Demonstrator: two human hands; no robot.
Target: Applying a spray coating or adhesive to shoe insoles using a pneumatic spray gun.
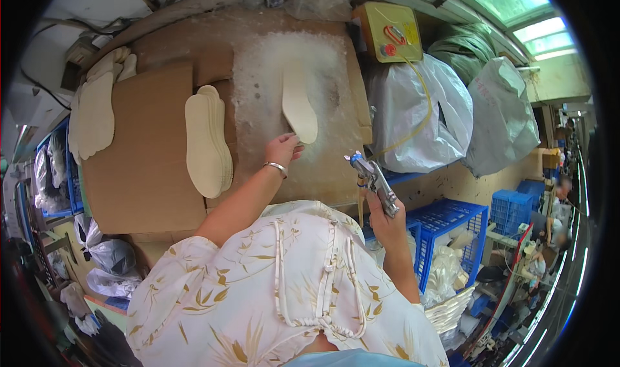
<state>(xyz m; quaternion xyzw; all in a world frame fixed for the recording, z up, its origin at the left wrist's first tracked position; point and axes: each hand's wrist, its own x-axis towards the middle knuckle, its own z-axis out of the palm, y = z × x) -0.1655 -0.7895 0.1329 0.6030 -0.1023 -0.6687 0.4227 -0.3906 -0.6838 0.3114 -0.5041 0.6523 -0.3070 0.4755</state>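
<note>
- On the cardboard-covered bench (pixel 148 173), a single pale insole (pixel 299 102) lies lengthwise in a patch crusted with white residue (pixel 284 63).
- The left hand (pixel 283 148) reaches to the near end of that insole; its fingertips pinch or touch the heel edge, the fingers drawn together rather than spread, and a metal bracelet (pixel 276 167) sits on the wrist.
- The right hand (pixel 381 215) is closed around the grip of a metal spray gun (pixel 371 178), held upright near the bench's front edge, nozzle end toward the insole but well apart from it.
- A yellowish hose (pixel 420 112) runs from the gun up toward a yellow box (pixel 387 31) with a red knob at the back of the bench.
- Left of the single insole, a stack of pale insoles (pixel 206 141) lies fanned on the cardboard; more cream-coloured pieces (pixel 97 108) lie at the bench's far left.
- Right of the bench stand bulging grey plastic bags (pixel 452 108), and below them blue plastic crates (pixel 452 231) holding pale material.
- The person wears a cream top (pixel 278 289) with a leaf print.
</note>
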